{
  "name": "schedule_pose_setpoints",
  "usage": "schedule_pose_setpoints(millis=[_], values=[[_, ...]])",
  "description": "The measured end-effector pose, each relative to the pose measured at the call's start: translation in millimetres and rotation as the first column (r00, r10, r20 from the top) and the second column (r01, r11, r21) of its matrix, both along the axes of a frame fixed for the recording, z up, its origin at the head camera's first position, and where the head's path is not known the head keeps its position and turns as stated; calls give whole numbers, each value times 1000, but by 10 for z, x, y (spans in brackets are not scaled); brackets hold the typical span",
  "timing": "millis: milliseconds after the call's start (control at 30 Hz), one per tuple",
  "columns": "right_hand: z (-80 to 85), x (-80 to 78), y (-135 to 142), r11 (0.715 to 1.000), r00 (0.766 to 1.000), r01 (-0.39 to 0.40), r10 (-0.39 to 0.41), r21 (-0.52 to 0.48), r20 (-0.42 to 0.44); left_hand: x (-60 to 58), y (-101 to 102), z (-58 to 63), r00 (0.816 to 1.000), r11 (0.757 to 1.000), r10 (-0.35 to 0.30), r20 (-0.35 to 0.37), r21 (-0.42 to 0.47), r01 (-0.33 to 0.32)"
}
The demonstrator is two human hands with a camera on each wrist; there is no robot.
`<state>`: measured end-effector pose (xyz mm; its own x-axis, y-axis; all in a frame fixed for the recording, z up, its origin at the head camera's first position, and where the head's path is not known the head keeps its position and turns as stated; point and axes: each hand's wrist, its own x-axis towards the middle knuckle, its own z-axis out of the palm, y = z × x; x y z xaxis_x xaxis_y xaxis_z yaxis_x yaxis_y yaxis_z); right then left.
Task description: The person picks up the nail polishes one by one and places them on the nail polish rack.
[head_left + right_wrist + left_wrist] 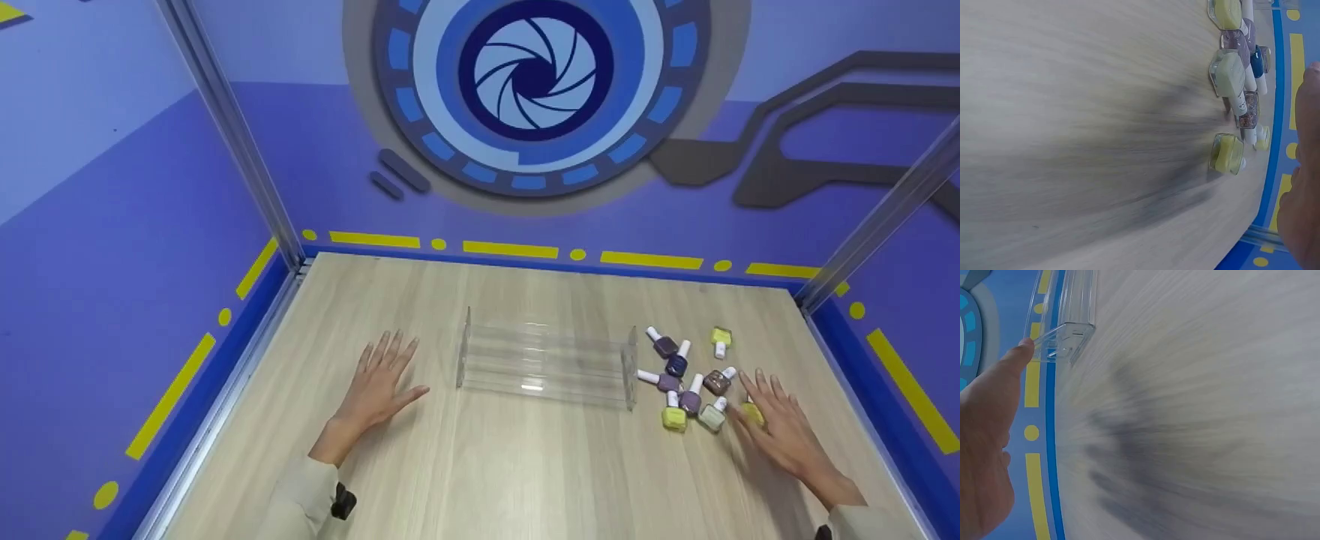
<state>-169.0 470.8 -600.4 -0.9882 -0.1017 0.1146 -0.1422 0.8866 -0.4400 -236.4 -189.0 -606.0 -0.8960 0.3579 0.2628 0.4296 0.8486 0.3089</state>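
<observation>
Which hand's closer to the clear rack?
Left. The left hand is just off the left end of the clear rack, a small gap away in the head view. The right hand is farther, past the right end, with nail polish bottles between.

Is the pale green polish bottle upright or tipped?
Tipped: the pale green bottle lies on its side, white cap pointing sideways.

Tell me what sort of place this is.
Probably a purpose-built work booth: a wood-grain table with printed blue-purple walls on three sides and metal corner posts.
</observation>
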Motion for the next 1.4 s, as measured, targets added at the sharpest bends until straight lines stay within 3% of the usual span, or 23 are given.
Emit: schedule_pose_setpoints(millis=[133,300,433,600,800,1000,1067,1233,1400], values=[[36,-17,14,999,1000,11,-12,-35,-9,-38,76,-20,1000,999,-19,19,44,18],[138,-64,33,996,998,39,-42,-79,-45,-124,193,-44,993,983,-70,92,177,53],[195,-112,33,995,995,48,-56,-93,-86,-153,290,-51,977,948,-113,180,314,52],[204,-158,-2,991,987,77,-91,-107,-131,-196,443,-71,942,900,-112,316,435,-39],[103,-173,-70,985,981,106,-126,-133,-146,-279,642,-180,908,830,-100,406,538,-149],[18,-224,-170,968,964,135,-177,-211,-198,-321,758,-305,865,706,-146,480,663,-249],[1,-245,-202,957,957,140,-197,-255,-211,-325,777,-341,859,671,-146,490,687,-278],[2,-295,-276,922,952,182,-252,-341,-172,-326,815,-410,854,626,-146,500,715,-311],[85,-393,-345,883,933,305,-352,-358,-73,-362,855,-455,844,589,-162,511,736,-333]])
